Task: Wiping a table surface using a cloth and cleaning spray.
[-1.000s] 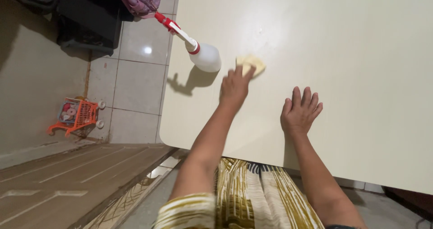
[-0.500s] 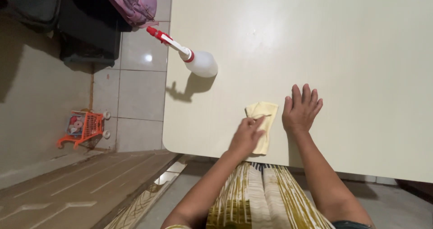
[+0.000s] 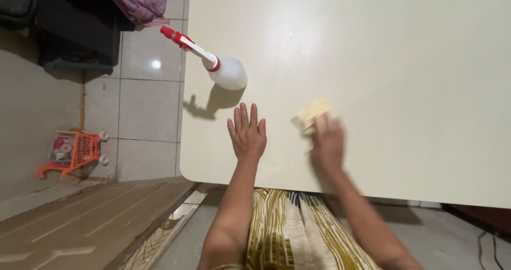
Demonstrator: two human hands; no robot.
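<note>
A cream counter (image 3: 372,46) fills the upper right of the frame. Pale floor tiles (image 3: 143,105) run down the left, catching a bright spot of light. A small orange toy cart (image 3: 72,153) stands at far left, dark furniture (image 3: 64,30) sits upper left, and a wooden board (image 3: 80,217) lies lower left.

Orange toy cart (image 3: 72,154) on tiled floor (image 3: 146,108)

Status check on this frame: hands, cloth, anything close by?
Left hand flat on the cream table, empty. Right hand, blurred, pressing on the yellow cloth. Spray bottle stands beyond the left hand, apart from it.
</note>
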